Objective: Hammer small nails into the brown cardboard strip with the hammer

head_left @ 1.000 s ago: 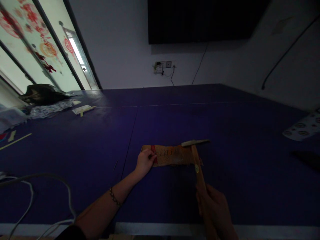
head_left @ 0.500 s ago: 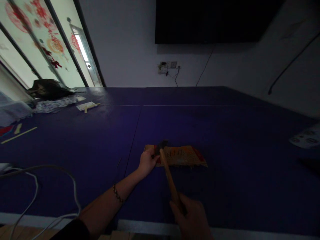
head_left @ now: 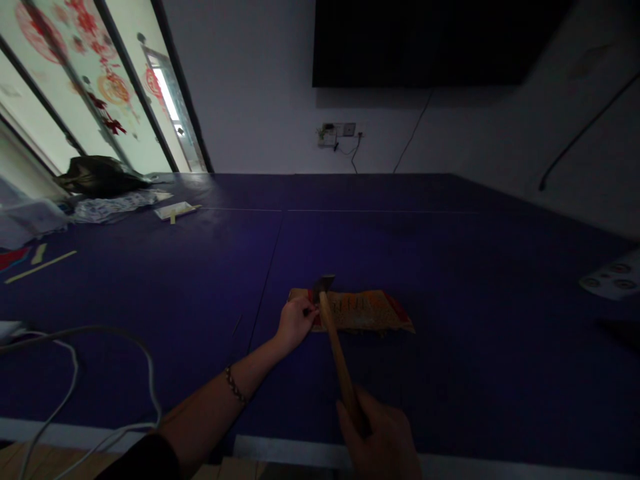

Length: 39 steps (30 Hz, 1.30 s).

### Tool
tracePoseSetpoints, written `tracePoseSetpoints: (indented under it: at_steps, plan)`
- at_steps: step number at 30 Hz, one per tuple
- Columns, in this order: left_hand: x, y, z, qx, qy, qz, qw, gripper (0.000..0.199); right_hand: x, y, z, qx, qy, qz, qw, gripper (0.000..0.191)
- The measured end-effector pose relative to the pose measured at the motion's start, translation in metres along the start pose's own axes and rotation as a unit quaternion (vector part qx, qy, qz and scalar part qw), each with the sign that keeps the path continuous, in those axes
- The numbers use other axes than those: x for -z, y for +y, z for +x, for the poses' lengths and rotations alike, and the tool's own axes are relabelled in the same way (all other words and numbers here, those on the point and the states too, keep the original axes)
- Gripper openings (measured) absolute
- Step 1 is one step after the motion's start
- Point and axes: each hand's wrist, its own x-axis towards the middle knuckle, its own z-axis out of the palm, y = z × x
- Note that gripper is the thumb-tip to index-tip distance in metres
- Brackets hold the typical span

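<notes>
A hammer [head_left: 341, 363] with a wooden handle and dark metal head is gripped near the handle's end by my right hand [head_left: 383, 433]. Its head is over the left part of a tan and red flat piece [head_left: 363, 312] lying on the purple table. Several small thin upright pieces, perhaps nails, show in a row on that piece. My left hand [head_left: 296, 322] rests at the piece's left end, thumb and forefinger pinched close beside the hammer head. What the pinch holds is too small to make out.
Cables [head_left: 145, 360] loop over the purple table [head_left: 190, 287] at the left. Yellow strips [head_left: 40, 267], a white tray [head_left: 175, 211] and a black bag [head_left: 103, 177] lie further back left. A power strip-like object [head_left: 613, 275] is at the right.
The hammer head has shifted slightly up and to the left above the piece. My left hand stays at the piece's left end, and the camera view has shifted a little.
</notes>
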Motion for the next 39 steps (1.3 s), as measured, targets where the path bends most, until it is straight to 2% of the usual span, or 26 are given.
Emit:
tracePoseSetpoints:
  at_steps: [5, 10, 13, 16, 19, 22, 25, 28, 31, 34, 37, 39]
  plan:
    - [-0.001, 0.0, 0.0, -0.004, -0.002, 0.018, 1.0, 0.009, 0.003, -0.003, -0.004, 0.0, 0.074, 0.043, 0.996, 0.039]
    - [-0.003, 0.0, -0.003, -0.017, 0.002, 0.039, 0.999, 0.006, 0.014, 0.013, -0.001, -0.095, 0.129, 0.143, 0.977, 0.039]
    - [-0.002, 0.001, -0.005, -0.019, 0.014, 0.053, 0.998, 0.012, 0.024, 0.032, 0.002, -0.16, 0.138, 0.185, 0.96, 0.036]
    - [-0.001, 0.004, -0.005, -0.021, 0.026, 0.067, 0.997, 0.02, 0.029, 0.049, 0.002, -0.18, 0.137, 0.2, 0.953, 0.033]
    - [0.004, 0.008, -0.005, -0.053, 0.045, 0.082, 0.994, 0.039, 0.027, 0.055, -0.001, -0.196, 0.168, 0.207, 0.944, 0.035]
    - [0.021, 0.008, -0.01, -0.091, 0.067, 0.113, 0.987, 0.043, 0.024, 0.056, -0.004, -0.252, 0.191, 0.259, 0.912, 0.039]
    - [0.053, 0.0, -0.024, -0.07, 0.072, 0.175, 0.979, 0.031, 0.025, 0.057, -0.004, -0.313, 0.171, 0.369, 0.858, 0.041]
    - [0.093, -0.016, -0.045, 0.014, 0.079, 0.27, 0.959, 0.027, 0.025, 0.061, -0.003, -0.328, 0.174, 0.447, 0.814, 0.042]
    - [0.123, -0.032, -0.061, 0.106, 0.032, 0.33, 0.938, 0.029, 0.023, 0.064, -0.003, -0.334, 0.18, 0.485, 0.788, 0.041]
    - [0.134, -0.041, -0.066, 0.162, -0.042, 0.335, 0.927, 0.03, 0.021, 0.067, -0.003, -0.336, 0.179, 0.503, 0.776, 0.039]
    - [0.132, -0.04, -0.062, 0.18, -0.106, 0.338, 0.918, 0.023, 0.022, 0.067, -0.003, -0.334, 0.165, 0.493, 0.786, 0.038]
    - [0.13, -0.037, -0.058, 0.191, -0.121, 0.342, 0.912, 0.021, 0.025, 0.066, -0.002, -0.334, 0.166, 0.483, 0.792, 0.039]
